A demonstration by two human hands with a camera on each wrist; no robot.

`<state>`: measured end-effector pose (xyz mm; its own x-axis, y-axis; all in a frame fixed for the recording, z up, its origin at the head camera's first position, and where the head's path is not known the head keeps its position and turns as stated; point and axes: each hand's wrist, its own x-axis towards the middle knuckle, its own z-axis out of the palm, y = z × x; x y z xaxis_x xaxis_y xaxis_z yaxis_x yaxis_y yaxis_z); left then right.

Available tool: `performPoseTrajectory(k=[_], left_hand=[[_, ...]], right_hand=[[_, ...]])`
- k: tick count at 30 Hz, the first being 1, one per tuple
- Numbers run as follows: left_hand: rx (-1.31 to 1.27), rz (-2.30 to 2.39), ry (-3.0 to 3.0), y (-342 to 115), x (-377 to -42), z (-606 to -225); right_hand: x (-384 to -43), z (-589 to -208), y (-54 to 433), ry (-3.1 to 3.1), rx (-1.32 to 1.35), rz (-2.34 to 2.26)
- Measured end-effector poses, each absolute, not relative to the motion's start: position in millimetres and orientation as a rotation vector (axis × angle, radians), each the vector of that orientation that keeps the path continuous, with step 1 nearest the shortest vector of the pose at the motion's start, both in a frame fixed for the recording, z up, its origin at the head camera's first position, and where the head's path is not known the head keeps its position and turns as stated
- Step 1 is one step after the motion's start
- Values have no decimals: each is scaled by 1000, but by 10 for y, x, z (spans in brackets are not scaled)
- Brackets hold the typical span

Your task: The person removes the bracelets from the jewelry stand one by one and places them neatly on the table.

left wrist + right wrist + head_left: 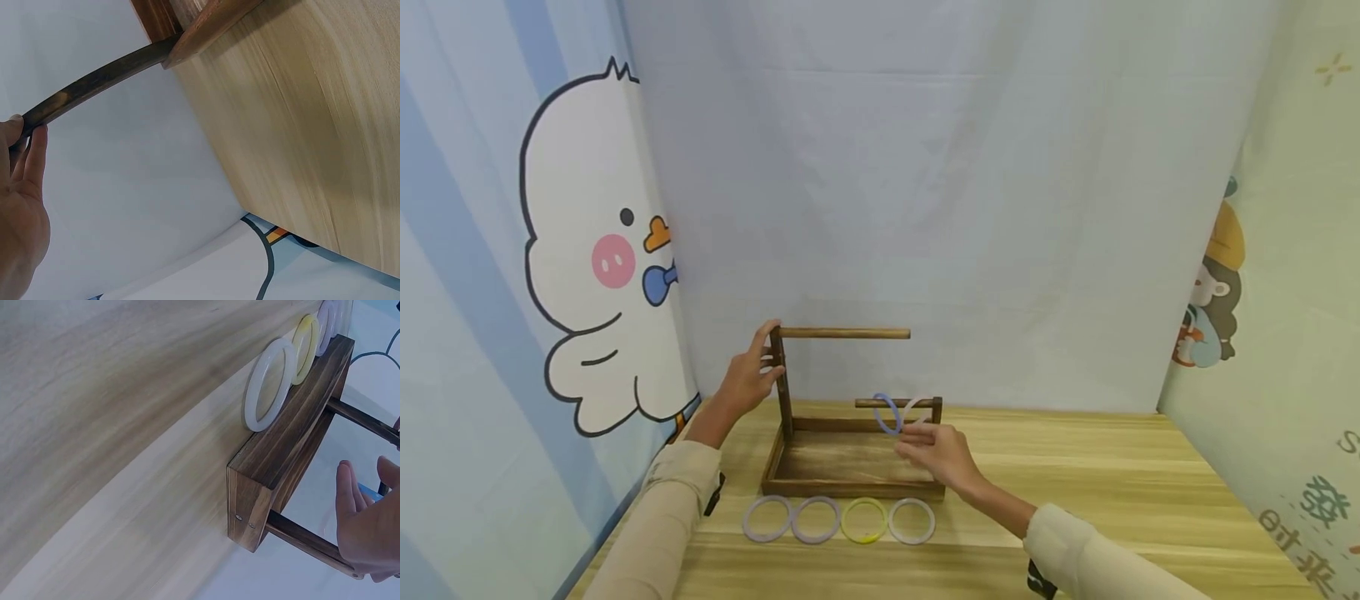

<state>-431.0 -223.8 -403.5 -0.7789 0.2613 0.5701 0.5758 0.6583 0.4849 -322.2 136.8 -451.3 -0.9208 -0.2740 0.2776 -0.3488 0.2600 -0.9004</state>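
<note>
A dark wooden stand (850, 487) has a tray base, a tall post with a long upper bar (846, 333), and a short post with a lower bar (867, 403). My left hand (748, 379) grips the top of the tall post (100, 84), thumb and fingers on opposite sides. At the lower bar, my right hand (943, 454) pinches the lower edge of a blue bangle (887, 414), which encircles that bar and tilts. Behind the fingers a pale pinkish bangle (914, 407) hangs on the same bar, nearer the short post. In the right wrist view the blue bangle is mostly hidden.
In front of the stand, a row of bangles lies on the wooden table (1075, 475): two pale lilac ones (747, 533) (816, 542), a yellow one (865, 540) and a whitish one (253, 403). Printed curtains hang at both sides, with a plain grey cloth (962, 208) behind.
</note>
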Motion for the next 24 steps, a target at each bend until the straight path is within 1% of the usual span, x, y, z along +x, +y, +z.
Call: performPoseTrajectory(k=[11, 18, 24], left_hand=[[-650, -953, -2418, -2246, -4334, -4054], [-641, -943, -2409, -2222, -4304, -4016], [-655, -940, -2401, -2225, -4294, -4019]], right_hand=[[-3361, -4513, 1246, -2419, 554, 1659], [-3412, -4515, 1212, -2399, 490, 1699], [-3433, -4553, 1189, -2359, 486, 1723]])
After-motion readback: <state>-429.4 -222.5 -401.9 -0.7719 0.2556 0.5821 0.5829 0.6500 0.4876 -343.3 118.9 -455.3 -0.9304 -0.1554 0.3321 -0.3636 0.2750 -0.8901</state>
